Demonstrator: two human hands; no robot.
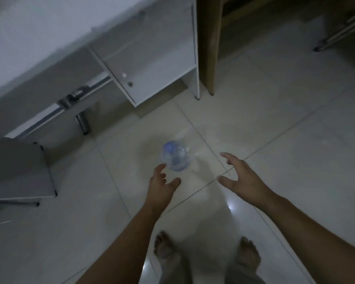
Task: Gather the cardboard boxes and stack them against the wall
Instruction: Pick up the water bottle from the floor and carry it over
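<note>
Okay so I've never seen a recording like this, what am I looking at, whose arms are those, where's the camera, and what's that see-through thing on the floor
There is no machine here. A person wears a wide-angle camera on their head, so this one picture looks forward and down, as their own eyes would. The two arms are theirs: the left hand and the right hand both reach forward with fingers spread. Neither has a grip on anything.

The see-through thing is a clear plastic bottle on the tiled floor. It is blurred, and the left fingertips are close to it; I cannot tell whether they touch.

At the bottom are the person's bare feet. Further back stand a white cabinet and a wooden panel beside it.
</note>
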